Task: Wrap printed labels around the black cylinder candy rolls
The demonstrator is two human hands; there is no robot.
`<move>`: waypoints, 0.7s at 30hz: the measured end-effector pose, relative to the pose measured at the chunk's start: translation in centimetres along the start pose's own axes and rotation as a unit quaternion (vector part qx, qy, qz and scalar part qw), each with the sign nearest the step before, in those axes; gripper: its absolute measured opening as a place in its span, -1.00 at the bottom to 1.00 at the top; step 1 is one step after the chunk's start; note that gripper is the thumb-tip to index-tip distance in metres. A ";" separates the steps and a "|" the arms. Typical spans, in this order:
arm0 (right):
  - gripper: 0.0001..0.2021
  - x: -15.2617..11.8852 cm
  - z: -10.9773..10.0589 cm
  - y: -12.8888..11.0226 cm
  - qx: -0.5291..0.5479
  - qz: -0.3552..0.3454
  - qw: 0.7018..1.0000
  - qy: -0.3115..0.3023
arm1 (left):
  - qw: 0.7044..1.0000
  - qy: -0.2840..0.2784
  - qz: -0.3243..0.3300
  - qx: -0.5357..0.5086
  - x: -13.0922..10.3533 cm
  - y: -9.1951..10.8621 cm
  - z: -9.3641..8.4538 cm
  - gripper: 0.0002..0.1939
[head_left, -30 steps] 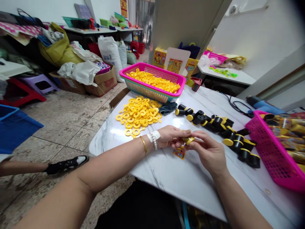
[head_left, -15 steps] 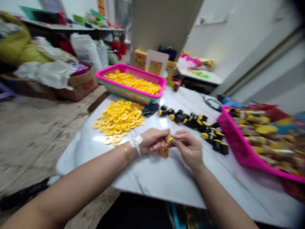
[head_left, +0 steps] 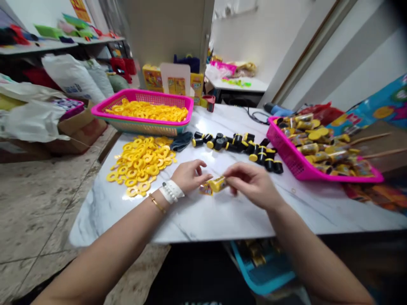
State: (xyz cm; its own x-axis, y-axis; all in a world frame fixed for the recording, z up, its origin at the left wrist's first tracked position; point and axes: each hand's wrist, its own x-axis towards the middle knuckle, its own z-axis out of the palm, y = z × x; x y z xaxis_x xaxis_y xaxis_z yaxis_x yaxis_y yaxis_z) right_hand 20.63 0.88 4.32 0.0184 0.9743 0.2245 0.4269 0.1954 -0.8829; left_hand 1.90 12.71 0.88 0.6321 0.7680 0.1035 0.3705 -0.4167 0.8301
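Note:
A small yellow cylinder with a printed wrap is gripped by the fingertips of my right hand, low over the table. Just left of it my left hand has its fingers apart and appears to hold nothing, its thumb pointing toward the cylinder. A small colourful printed piece lies under the left fingertips, partly covered. Beyond both hands, short black cylinders with yellow ends lie in a loose row. To the left spreads a pile of flat yellow rings.
A pink basket of yellow rings stands at the back left, by a dark cloth. Wrapped yellow cylinders fill another pink basket at right. A blue basket sits below the table's front edge.
My left hand has let go of the yellow cylinder and opened; the right hand still holds it. The view has turned right, showing more of the right pink basket and the blue one below.

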 end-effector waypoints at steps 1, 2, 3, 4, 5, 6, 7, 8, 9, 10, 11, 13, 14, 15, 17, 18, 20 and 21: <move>-0.89 -1.4 -0.9 0.0 -0.043 0.002 0.999 -0.007 | 0.997 -0.018 0.035 0.061 0.0 -0.1 0.2 -0.60; -0.89 -2.9 -1.6 0.2 -0.098 -0.009 0.995 -0.014 | 0.992 -0.037 0.057 0.103 0.0 -0.2 0.4 -0.63; -0.87 -4.4 -1.9 0.4 -0.145 -0.022 0.989 -0.013 | 0.987 -0.054 0.071 0.133 -0.1 -0.1 0.6 -0.64; -0.84 -5.9 -1.9 0.6 -0.185 -0.036 0.982 -0.006 | 0.983 -0.062 0.079 0.156 -0.2 -0.1 0.8 -0.64; -0.82 -7.3 -1.5 0.9 -0.213 -0.048 0.976 0.010 | 0.979 -0.066 0.083 0.174 -0.3 0.0 0.9 -0.64; -0.78 -8.5 -0.7 1.0 -0.227 -0.054 0.972 0.035 | 0.976 -0.067 0.086 0.190 -0.4 0.1 1.1 -0.64; -0.72 -9.6 0.4 1.2 -0.235 -0.062 0.968 0.058 | 0.972 -0.065 0.090 0.206 -0.5 0.1 1.3 -0.64; -0.65 -10.4 1.8 1.4 -0.243 -0.076 0.964 0.072 | 0.969 -0.064 0.094 0.221 -0.6 0.1 1.4 -0.63; -0.60 -11.1 3.3 1.6 -0.251 -0.101 0.960 0.066 | 0.965 -0.062 0.100 0.235 -0.6 0.0 1.6 -0.62; -0.57 -11.8 4.9 1.9 -0.259 -0.138 0.955 0.036 | 0.961 -0.059 0.106 0.248 -0.6 -0.1 1.7 -0.61; -0.58 -12.4 6.4 2.4 -0.266 -0.183 0.946 -0.016 | 0.959 -0.059 0.109 0.257 -0.5 -0.2 1.8 -0.61; -0.73 -13.7 9.1 3.9 -0.264 -0.265 0.916 -0.143 | 0.957 -0.066 0.108 0.262 -0.4 0.0 1.6 -0.62; -0.81 -14.6 10.1 4.9 -0.257 -0.278 0.904 -0.199 | 0.957 -0.074 0.108 0.259 -0.4 0.3 1.3 -0.64; -0.85 -15.6 10.9 6.0 -0.246 -0.276 0.896 -0.245 | 0.958 -0.079 0.110 0.252 -0.6 0.8 0.8 -0.65; -0.84 -17.9 11.6 8.0 -0.232 -0.224 0.896 -0.307 | 0.963 -0.066 0.135 0.223 -1.7 2.2 -0.6 -0.64; -0.79 -19.0 11.7 8.8 -0.232 -0.189 0.902 -0.312 | 0.969 -0.023 0.149 0.195 -2.7 3.0 -1.4 -0.61; -0.70 -20.8 11.5 10.1 -0.236 -0.151 0.912 -0.300 | 0.972 0.107 0.171 0.120 -5.7 4.1 -2.5 -0.57; -0.66 -21.4 11.4 10.6 -0.236 -0.150 0.915 -0.290 | 0.964 0.176 0.183 0.078 -7.7 4.2 -2.6 -0.62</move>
State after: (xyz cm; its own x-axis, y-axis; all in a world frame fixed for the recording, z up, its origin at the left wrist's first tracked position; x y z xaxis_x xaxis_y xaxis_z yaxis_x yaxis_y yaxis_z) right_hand 14.46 -16.59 -14.53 -0.5888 0.8067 0.0505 0.6793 0.5277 -0.5101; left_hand -3.19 6.30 5.02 0.4790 0.6621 0.5764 0.2815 -0.7378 0.6135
